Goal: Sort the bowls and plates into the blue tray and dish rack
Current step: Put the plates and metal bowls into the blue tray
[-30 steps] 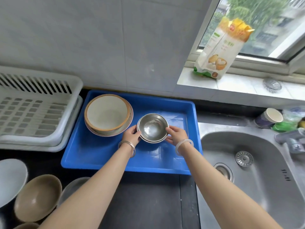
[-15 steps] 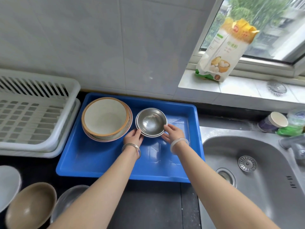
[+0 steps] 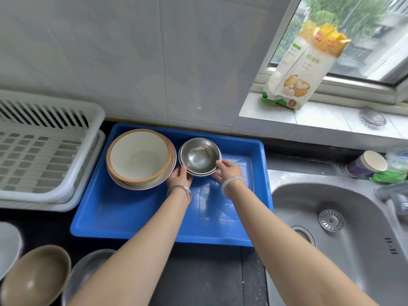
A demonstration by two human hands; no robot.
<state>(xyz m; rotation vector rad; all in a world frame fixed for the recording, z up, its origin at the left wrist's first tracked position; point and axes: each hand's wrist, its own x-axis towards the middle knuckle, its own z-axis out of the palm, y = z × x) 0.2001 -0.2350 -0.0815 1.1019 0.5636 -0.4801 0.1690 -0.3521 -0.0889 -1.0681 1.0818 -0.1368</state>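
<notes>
Steel bowls (image 3: 199, 156) shifted rearward, between both hands' grip.

Count by kind:
- One blue rectangular plastic tray (image 3: 141, 217).
- One white slatted plastic dish rack (image 3: 44, 155).
- Two stacked ceramic bowls (image 3: 139, 157).
- At least two nested steel bowls (image 3: 199, 155).
- One brown bowl (image 3: 35, 277).
- One clear glass bowl (image 3: 86, 270).
- Two hands.

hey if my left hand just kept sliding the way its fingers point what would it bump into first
The left hand already touches the steel bowls at their near-left rim. Its fingers point up toward the tray's back, so pushing on would likely shove that stack, possibly grazing the big cream bowl alongside.
</notes>
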